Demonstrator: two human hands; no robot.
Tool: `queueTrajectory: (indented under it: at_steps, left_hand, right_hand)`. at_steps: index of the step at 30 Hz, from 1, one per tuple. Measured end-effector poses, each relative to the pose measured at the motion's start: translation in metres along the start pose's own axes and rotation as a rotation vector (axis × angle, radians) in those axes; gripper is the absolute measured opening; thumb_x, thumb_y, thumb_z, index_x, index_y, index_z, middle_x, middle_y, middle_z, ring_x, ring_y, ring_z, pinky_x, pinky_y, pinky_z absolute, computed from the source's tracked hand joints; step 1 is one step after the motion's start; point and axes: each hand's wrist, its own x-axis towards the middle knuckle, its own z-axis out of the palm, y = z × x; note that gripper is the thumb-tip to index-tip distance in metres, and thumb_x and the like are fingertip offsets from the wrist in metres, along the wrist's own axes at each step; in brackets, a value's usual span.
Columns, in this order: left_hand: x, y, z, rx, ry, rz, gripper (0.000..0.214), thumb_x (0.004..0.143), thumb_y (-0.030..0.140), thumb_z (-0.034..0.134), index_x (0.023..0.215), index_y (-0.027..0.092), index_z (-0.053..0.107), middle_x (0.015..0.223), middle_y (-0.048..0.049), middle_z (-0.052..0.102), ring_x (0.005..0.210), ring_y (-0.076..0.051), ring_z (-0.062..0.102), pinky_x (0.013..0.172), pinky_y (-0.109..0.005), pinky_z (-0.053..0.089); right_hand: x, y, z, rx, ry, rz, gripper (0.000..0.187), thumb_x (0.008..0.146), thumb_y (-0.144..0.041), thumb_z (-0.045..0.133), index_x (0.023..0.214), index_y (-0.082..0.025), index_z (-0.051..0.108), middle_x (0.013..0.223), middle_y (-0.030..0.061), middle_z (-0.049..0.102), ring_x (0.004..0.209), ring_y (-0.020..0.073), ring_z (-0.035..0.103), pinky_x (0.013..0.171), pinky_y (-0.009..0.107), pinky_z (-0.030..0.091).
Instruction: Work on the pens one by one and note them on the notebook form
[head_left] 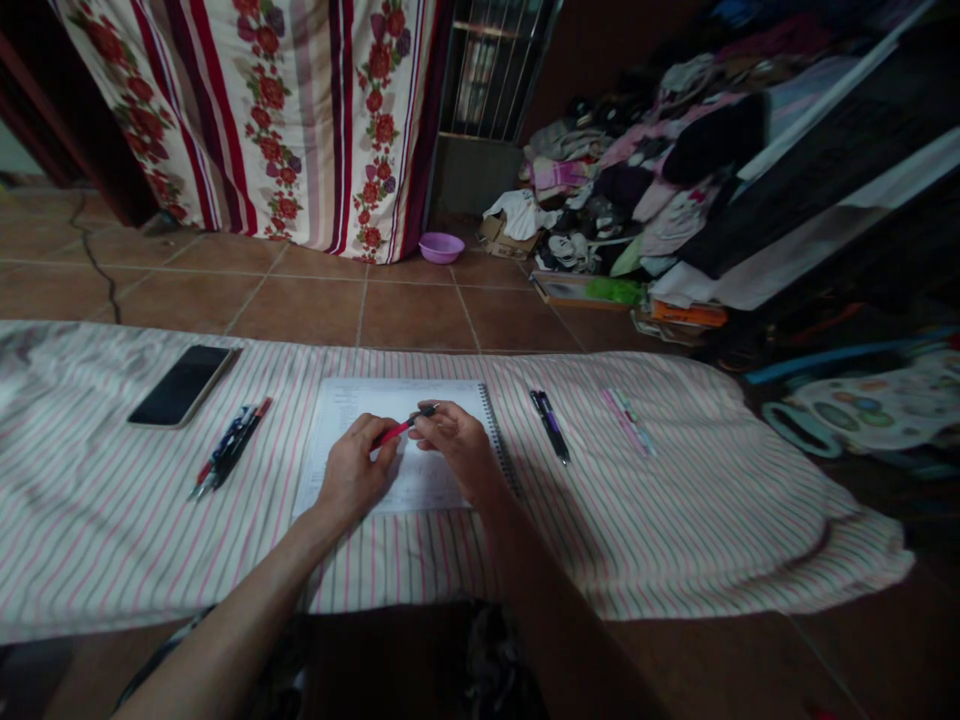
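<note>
Both my hands meet over a spiral notebook that lies open on a striped cloth. My left hand pinches the red barrel of a pen. My right hand grips the pen's dark end, fingers closed round it. The pen is held level, just above the written page.
A dark phone and a bunch of pens lie left of the notebook. Two dark pens and a pale pen lie to the right. Beyond are tiled floor, a pink bowl, a floral curtain and a heap of clothes.
</note>
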Motion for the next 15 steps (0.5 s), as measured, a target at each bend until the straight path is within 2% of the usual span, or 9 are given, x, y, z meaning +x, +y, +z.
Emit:
queueTrajectory:
  at_steps: [3,7,12,15]
  left_hand:
    - [0.000,0.000,0.000,0.000,0.001,-0.010,0.013,0.082,0.020,0.049,0.088,0.019,0.060,0.078,-0.0015,0.058,0.069,-0.013,0.055,0.065,-0.026,0.045]
    - [0.000,0.001,0.000,-0.002,-0.001,-0.011,0.013,0.082,0.021,0.049,0.087,0.019,0.060,0.078,-0.0018,0.058,0.069,-0.013,0.056,0.064,-0.026,0.045]
    - [0.000,0.001,0.001,0.004,0.002,0.004,0.012,0.082,0.021,0.049,0.087,0.020,0.060,0.078,-0.0015,0.059,0.070,-0.013,0.056,0.065,-0.025,0.046]
    - [-0.001,0.000,0.001,0.003,0.005,0.019,0.012,0.083,0.021,0.048,0.088,0.020,0.059,0.079,-0.0016,0.059,0.071,-0.013,0.057,0.065,-0.025,0.046]
  right_hand:
    - [-0.001,-0.002,-0.001,0.013,-0.024,-0.002,0.035,0.067,-0.034,0.068,0.097,-0.018,0.060,0.083,0.0022,0.067,0.072,0.0149,0.067,0.061,0.025,0.052]
    - [0.000,0.000,-0.002,-0.005,-0.020,-0.011,0.027,0.067,-0.034,0.067,0.088,-0.018,0.063,0.082,0.0022,0.067,0.073,0.0155,0.067,0.061,0.024,0.052]
    - [0.006,0.010,-0.002,-0.025,0.030,-0.031,0.026,0.063,-0.038,0.069,0.078,-0.017,0.063,0.072,0.0018,0.066,0.068,0.0164,0.066,0.058,0.025,0.052]
    - [0.007,0.012,-0.002,-0.002,0.026,-0.017,0.031,0.062,-0.038,0.070,0.083,-0.017,0.062,0.075,0.0025,0.067,0.068,0.0160,0.066,0.058,0.025,0.052]
